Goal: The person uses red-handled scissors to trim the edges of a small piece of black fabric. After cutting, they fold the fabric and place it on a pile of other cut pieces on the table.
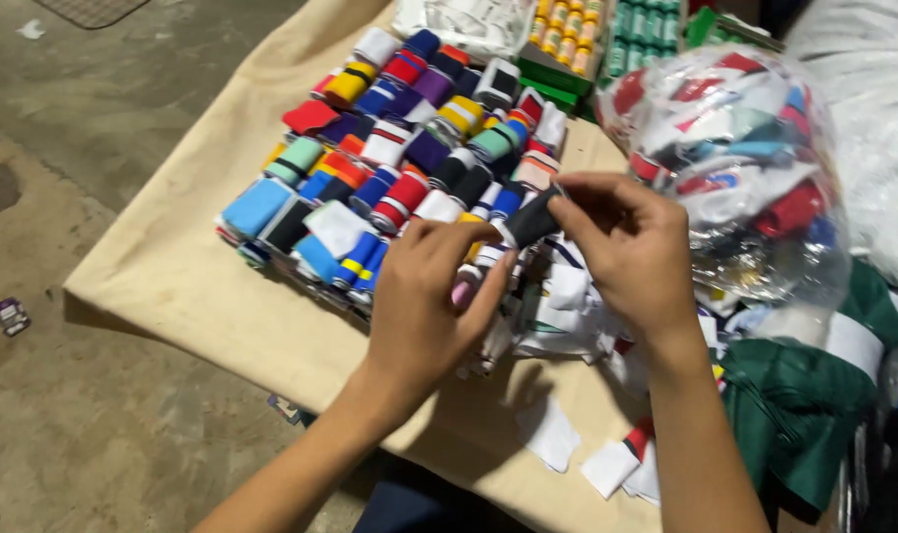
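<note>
Dozens of small rolled fabric bands [410, 148] lie packed in close rows on a beige cloth [202, 286] that covers the desk, laid side by side so each colour shows at a glance: blue, red, purple, yellow, orange, black and white; the cloth keeps them off the bare concrete floor [94, 118] seen to the left; to the right a bulging clear plastic bag [745, 158] holds a loose jumble of similar pieces, and it leans against a green fabric bundle [804, 395] at the desk's edge; behind the rows stand boxes of thread spools [607, 35], some yellow and some green, upright in their trays; nearer the person a heap of white fabric pieces [577, 306] lies unsorted under the hands, with a few stray white scraps [607, 464] on the cloth; both hands meet just above that heap; the right hand [636, 247] is closed in a pinch on a black rolled band [533, 219], thumb and forefinger gripping its upper end so the roll stays tight; the left hand [429, 296] curls half-closed beneath it, fingertips touching the band's lower end as if to steady it, though the pictures do not show whether it grips anything beyond that.
</note>
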